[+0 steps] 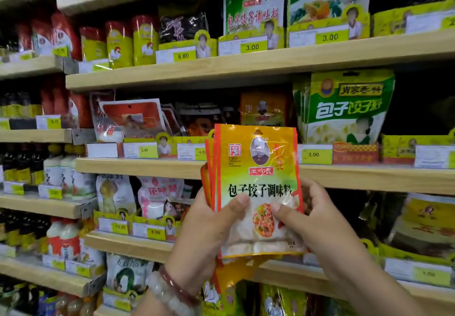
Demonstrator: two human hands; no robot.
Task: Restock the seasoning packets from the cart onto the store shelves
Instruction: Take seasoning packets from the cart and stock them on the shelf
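A small stack of orange, yellow and green seasoning packets (256, 167) stands upright in front of the shelves, held up in both hands. My left hand (204, 229) grips the stack's left edge, thumb pressed on the front packet. My right hand (317, 219) pinches the front packet at its right side, thumb on its face. Just behind the stack, an orange packet of the same brand (264, 108) stands in a slot on the middle wooden shelf (369, 177). The cart is out of view.
Wooden shelves (221, 69) filled with seasoning bags fill the view. A big green-and-white bag (344, 108) stands right of the slot, red packets (133, 118) lie to its left. Yellow price tags (316, 154) line the shelf fronts. Bottles (22, 165) stand at far left.
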